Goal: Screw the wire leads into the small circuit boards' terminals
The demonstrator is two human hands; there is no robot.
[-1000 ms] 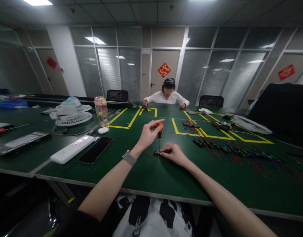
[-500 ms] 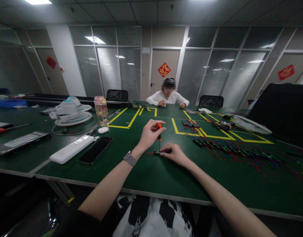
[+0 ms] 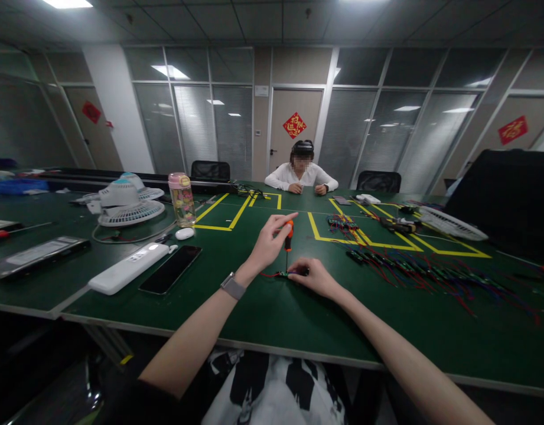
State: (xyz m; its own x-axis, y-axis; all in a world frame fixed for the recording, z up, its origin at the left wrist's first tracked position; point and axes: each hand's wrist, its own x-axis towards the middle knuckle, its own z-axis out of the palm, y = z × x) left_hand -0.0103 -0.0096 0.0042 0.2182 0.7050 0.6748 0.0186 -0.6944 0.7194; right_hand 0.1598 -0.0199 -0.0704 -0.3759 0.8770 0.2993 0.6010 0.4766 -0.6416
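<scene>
An orange-and-black screwdriver [image 3: 289, 241] stands nearly upright, its thin shaft reaching down to a small green circuit board [image 3: 283, 274] on the table. At the top of its handle, the thumb and fingers of my left hand [image 3: 269, 241] are closed on it, with the index finger stretched past the handle. My right hand [image 3: 315, 276] rests low on the table, thumb and fingertips pinching the board's right edge. A red wire [image 3: 267, 275] runs out from the board's left side. The screwdriver's tip is too small to make out exactly.
Several wired circuit boards [image 3: 422, 268] lie in a row on the right. A black phone [image 3: 170, 269], a white power strip [image 3: 127, 268], a bottle [image 3: 182, 200] and a white fan [image 3: 132, 200] stand left. Across the green table [image 3: 254, 319] sits a person in white [image 3: 302, 174].
My left hand's fingers have shifted around the handle, the index finger now straighter, and the handle leans slightly right. My right hand stays put. The person opposite has moved their hands closer together.
</scene>
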